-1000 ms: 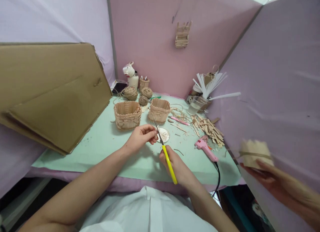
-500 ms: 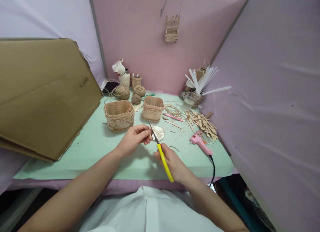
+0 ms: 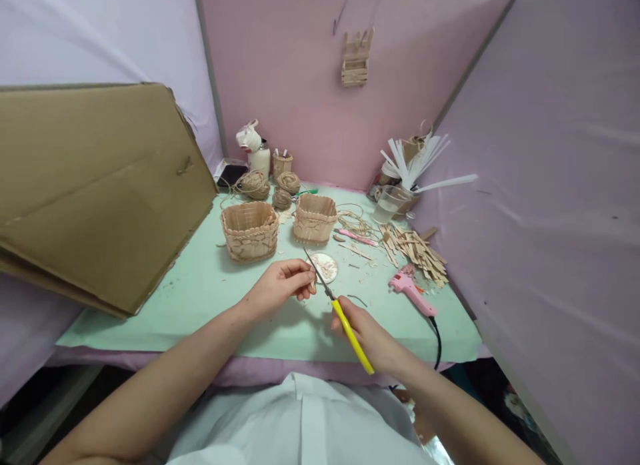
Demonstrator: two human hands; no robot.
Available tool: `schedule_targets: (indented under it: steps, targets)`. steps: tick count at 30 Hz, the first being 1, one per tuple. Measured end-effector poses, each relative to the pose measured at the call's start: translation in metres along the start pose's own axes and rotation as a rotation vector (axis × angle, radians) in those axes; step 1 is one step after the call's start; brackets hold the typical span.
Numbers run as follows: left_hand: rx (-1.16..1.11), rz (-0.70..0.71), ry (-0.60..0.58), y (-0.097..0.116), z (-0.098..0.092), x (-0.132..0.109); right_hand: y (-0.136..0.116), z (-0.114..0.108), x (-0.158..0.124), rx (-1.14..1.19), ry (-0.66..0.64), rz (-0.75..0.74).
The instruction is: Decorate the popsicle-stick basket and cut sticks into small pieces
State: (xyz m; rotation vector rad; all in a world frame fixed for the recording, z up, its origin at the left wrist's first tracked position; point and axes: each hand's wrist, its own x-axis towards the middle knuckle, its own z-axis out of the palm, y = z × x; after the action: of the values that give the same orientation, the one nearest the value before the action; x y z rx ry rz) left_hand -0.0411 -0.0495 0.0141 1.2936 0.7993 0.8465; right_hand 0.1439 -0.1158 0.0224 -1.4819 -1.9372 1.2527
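Observation:
Yellow-handled scissors [image 3: 353, 337] are in my right hand [image 3: 364, 328], with the blades pointing up and left. My left hand [image 3: 283, 285] is closed in a pinch on a small pale wooden piece, its fingertips beside the blades. Just beyond the fingertips lies a round white dish [image 3: 326, 269] holding pale scraps. Two woven baskets, one at the left [image 3: 250, 233] and one nearer the middle [image 3: 315, 219], stand behind my hands.
A pink glue gun [image 3: 413, 293] with a black cord and a pile of wooden sticks [image 3: 417, 251] lie at the right. Twine balls [image 3: 255, 185], a cup of water [image 3: 390, 205] and white glue sticks are behind. Large cardboard [image 3: 100, 191] leans at the left.
The whole view has shifted, so the table things appear farther right. My right hand with the scissors has moved slightly away from my left hand.

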Motion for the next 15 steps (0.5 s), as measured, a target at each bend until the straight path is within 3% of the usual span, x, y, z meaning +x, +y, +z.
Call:
schedule_targets:
  steps: [15]
  targets:
    - [0.007,-0.156,-0.079,-0.001,-0.002,-0.015,-0.001,-0.017,-0.010,-0.067,-0.199,0.003]
